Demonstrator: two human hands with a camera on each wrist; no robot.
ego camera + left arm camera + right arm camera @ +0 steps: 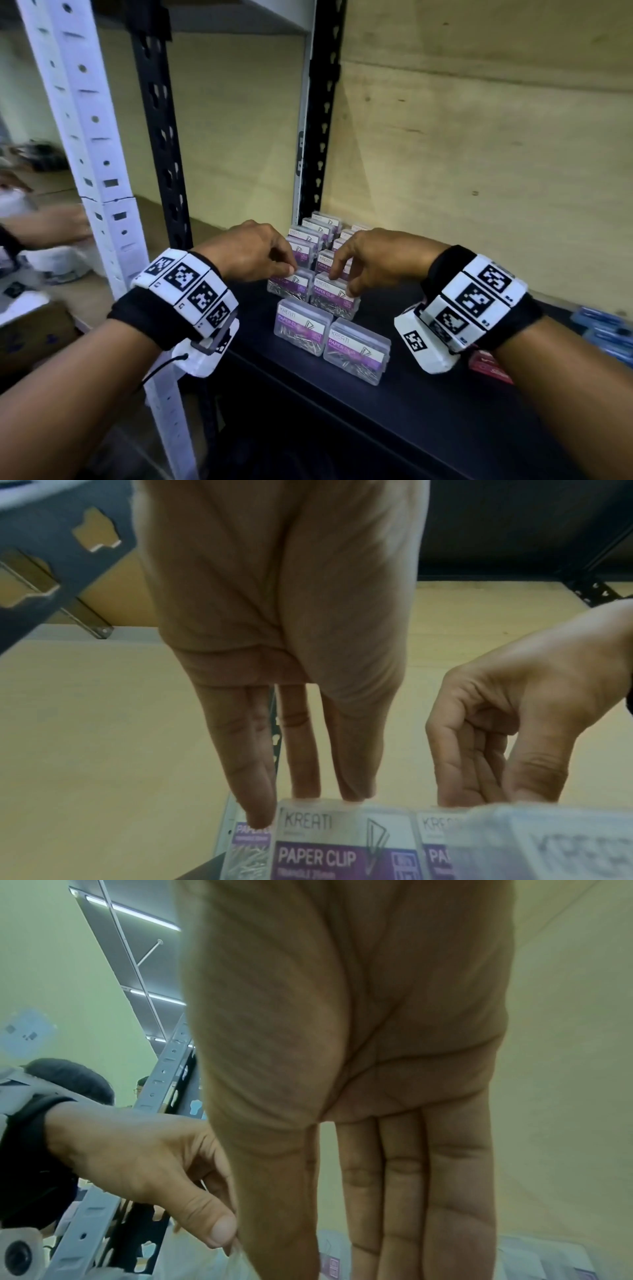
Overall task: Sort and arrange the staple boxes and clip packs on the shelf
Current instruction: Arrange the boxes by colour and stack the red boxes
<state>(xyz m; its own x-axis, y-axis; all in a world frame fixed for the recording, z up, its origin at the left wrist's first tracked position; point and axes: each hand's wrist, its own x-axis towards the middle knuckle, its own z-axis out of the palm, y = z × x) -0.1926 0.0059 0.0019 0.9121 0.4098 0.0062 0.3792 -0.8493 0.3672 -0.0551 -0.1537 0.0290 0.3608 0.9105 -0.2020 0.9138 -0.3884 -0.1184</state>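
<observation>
Clear paper clip boxes with purple labels stand in two rows on the black shelf (445, 394), running from front to back. My left hand (289, 272) pinches the top edge of the second box in the left row (291, 289); in the left wrist view its fingers (304, 777) reach straight down behind that box (329, 840). My right hand (342, 284) pinches the second box in the right row (334, 301) between thumb and fingers. Two more boxes (301, 329) (356, 349) stand in front, and several more (308, 240) behind, partly hidden by my hands.
Blue packs (606, 325) and a red pack (486, 366) lie on the shelf at the right. A black upright (161, 137) and a white upright (92, 137) stand to the left. Another person's hand (44, 229) is at the far left.
</observation>
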